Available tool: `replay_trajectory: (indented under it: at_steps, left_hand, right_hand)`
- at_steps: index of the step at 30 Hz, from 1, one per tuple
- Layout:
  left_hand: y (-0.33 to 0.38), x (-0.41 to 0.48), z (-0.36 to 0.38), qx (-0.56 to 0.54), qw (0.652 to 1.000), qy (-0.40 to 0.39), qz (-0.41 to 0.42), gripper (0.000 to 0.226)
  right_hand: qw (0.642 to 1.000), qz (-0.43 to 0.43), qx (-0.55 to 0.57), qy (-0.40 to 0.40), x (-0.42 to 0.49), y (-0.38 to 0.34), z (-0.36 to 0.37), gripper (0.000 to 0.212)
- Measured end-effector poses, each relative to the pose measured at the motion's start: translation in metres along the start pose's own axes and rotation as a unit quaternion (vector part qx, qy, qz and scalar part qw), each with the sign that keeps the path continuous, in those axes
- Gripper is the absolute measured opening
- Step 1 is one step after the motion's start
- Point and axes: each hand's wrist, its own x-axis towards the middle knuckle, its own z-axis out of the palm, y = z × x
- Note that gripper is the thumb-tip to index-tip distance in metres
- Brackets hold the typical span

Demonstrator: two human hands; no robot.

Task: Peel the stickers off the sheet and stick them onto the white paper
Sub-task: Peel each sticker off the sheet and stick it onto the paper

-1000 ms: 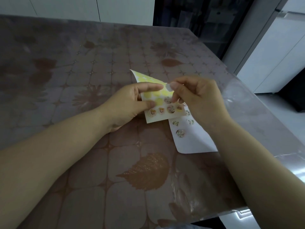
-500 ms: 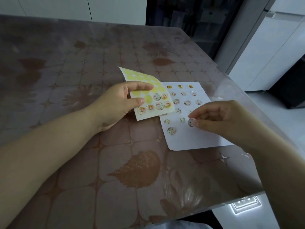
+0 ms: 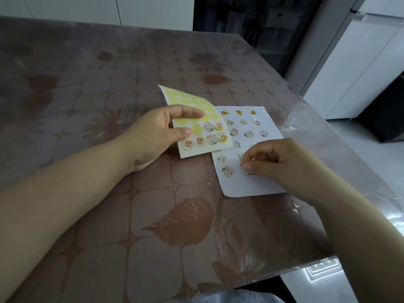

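My left hand (image 3: 153, 136) grips the sticker sheet (image 3: 203, 125) between thumb and fingers and holds it lifted over the table. Most of its circles are bare yellow; several round picture stickers are left along its lower rows. The white paper (image 3: 258, 184) lies flat to the right and carries several stuck stickers in rows. My right hand (image 3: 282, 162) is over the paper's lower half, its thumb and forefinger pinching a round sticker (image 3: 247, 171) that touches the paper, just right of a stuck sticker (image 3: 227, 171).
The table (image 3: 109, 84) wears a brown leaf-patterned cloth under clear plastic. Its right edge runs close past the paper, and its front edge lies near me. White cabinets (image 3: 360, 62) and a dark opening stand beyond.
My right hand carried the peeled sticker from the sheet down and right to the white paper, where it now touches the lower row. My left hand kept holding the sheet.
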Motion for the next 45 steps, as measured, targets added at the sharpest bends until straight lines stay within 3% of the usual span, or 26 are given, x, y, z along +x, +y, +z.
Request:
replay_trajectory:
  at_steps: [10,14,18,25,30,38,45]
  left_hand:
    - [0.001,0.000,0.000,0.000,1.000,-0.003,-0.006,0.034]
    - [0.001,-0.001,0.000,0.004,1.000,-0.005,-0.004,0.034]
    - [0.002,-0.002,0.000,-0.005,1.000,-0.008,0.002,0.032]
    - [0.002,-0.002,0.000,0.005,1.000,-0.002,0.014,0.039]
    - [0.004,-0.004,0.000,-0.002,0.999,-0.013,0.035,0.040]
    - [0.002,-0.002,0.000,-0.017,0.999,-0.021,0.027,0.039]
    - [0.003,-0.004,0.004,-0.007,1.000,-0.011,0.015,0.037]
  right_hand:
    - [0.999,0.025,-0.006,0.020,0.003,0.003,0.003,0.011]
    - [0.998,0.047,-0.010,0.033,0.006,0.007,0.001,0.028]
    - [0.994,0.017,-0.095,0.055,0.005,0.012,0.006,0.014]
    - [0.982,-0.116,-0.096,0.113,0.012,-0.023,0.005,0.005]
    - [0.964,-0.129,-0.162,0.166,0.036,-0.036,0.022,0.030]
    - [0.947,-0.163,-0.116,0.253,0.035,-0.026,0.039,0.012]
    - [0.962,-0.135,-0.060,0.228,0.034,-0.025,0.039,0.009]
